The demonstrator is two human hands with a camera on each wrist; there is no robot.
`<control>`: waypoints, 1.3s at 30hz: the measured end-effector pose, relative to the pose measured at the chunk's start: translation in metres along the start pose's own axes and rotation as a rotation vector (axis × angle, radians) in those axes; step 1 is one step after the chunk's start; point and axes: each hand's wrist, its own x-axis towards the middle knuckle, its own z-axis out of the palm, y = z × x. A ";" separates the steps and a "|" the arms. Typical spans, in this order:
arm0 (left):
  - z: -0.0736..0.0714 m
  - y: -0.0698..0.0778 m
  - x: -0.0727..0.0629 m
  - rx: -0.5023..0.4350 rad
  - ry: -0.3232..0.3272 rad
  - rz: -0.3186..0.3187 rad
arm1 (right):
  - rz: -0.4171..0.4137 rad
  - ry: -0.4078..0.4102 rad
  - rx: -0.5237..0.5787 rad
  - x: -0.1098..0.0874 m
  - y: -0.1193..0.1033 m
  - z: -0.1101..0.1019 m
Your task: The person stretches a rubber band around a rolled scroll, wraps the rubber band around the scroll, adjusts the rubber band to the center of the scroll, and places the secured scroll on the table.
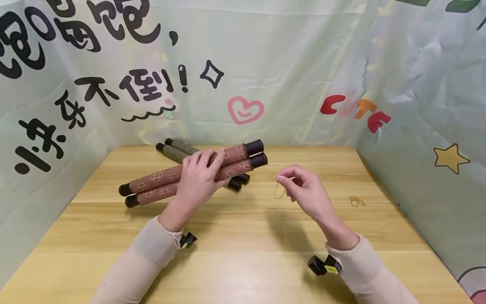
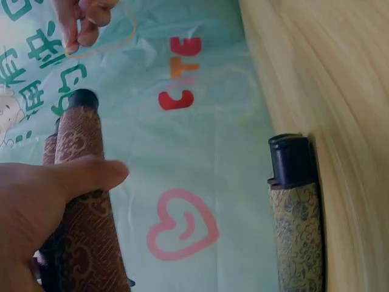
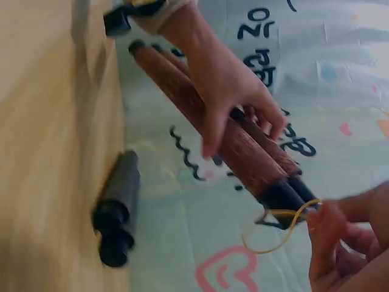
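Note:
My left hand (image 1: pixel 199 177) grips a reddish-brown patterned scroll (image 1: pixel 155 180) around its middle. The scroll is rolled from both ends into two parallel rolls with black end knobs, and is held tilted above the table, its right end higher. Between thumb and forefinger, my right hand (image 1: pixel 307 192) pinches a thin yellowish rubber band (image 1: pixel 279 198) that hangs in a loop. In the head view this hand is to the right of the scroll's black knobs, apart from them. The right wrist view shows the rubber band (image 3: pixel 267 250) overlapping those knobs.
Behind the held scroll, a grey-green patterned scroll (image 1: pixel 172 153) with black knobs lies on the wooden table (image 1: pixel 243 261), partly hidden. Another rubber band (image 1: pixel 357 202) lies at the right. Printed cloth (image 1: pixel 288 76) walls in the back and sides.

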 end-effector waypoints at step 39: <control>0.004 0.035 -0.002 -0.460 -0.538 0.330 | -0.115 -0.336 0.064 0.019 0.028 -0.023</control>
